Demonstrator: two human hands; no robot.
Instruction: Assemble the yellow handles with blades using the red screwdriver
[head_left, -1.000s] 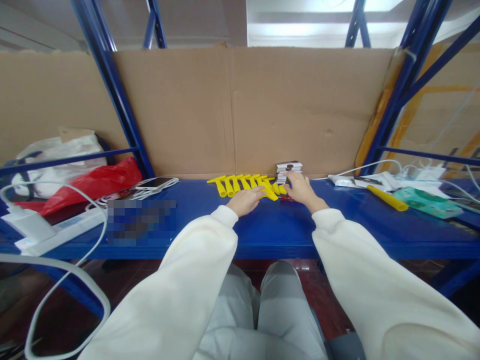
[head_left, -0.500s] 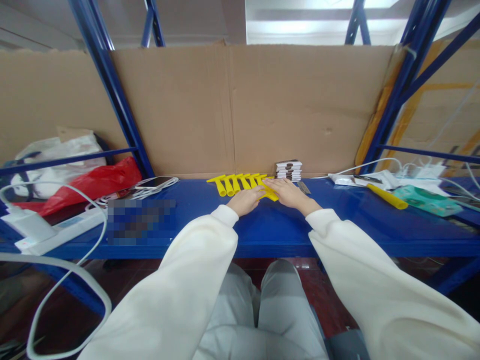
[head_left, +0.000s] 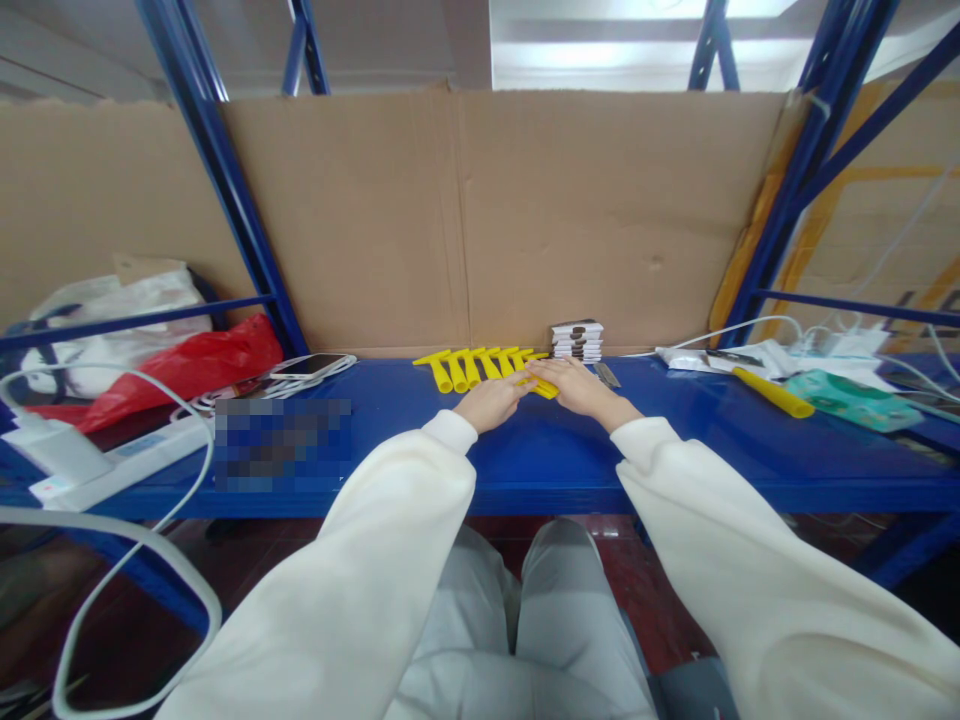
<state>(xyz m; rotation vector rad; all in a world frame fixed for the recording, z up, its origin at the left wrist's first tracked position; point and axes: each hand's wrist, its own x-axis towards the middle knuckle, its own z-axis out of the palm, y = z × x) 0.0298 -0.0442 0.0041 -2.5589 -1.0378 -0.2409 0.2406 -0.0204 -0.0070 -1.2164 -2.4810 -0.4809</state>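
Both my hands are together near the back of the blue table, around one yellow T-shaped plastic scraper (head_left: 545, 389). My left hand (head_left: 487, 402) grips it from the left, with its fingertips meeting the right ones. My right hand (head_left: 574, 385) lies over it from the right, fingers bent across its head. The scraper's round handle end points toward me between the hands; most of its head is hidden. Beyond my left hand, several matching yellow scrapers (head_left: 459, 370) lie in a row. A stack of small white-and-brown boxes (head_left: 576, 339) stands just behind my right hand, beside flat grey blades (head_left: 607, 375).
One more yellow handle (head_left: 774, 392) lies at the right near a green packet (head_left: 851, 400) and white cables. Leftward are a phone (head_left: 309, 367), a white power strip (head_left: 124, 465) and a red bag (head_left: 176, 375). A cardboard panel (head_left: 480, 220) closes off the back.
The scraper between my hands has turned slightly, and less of it shows. My fingers have drawn closer together over it. The other things lie as before.
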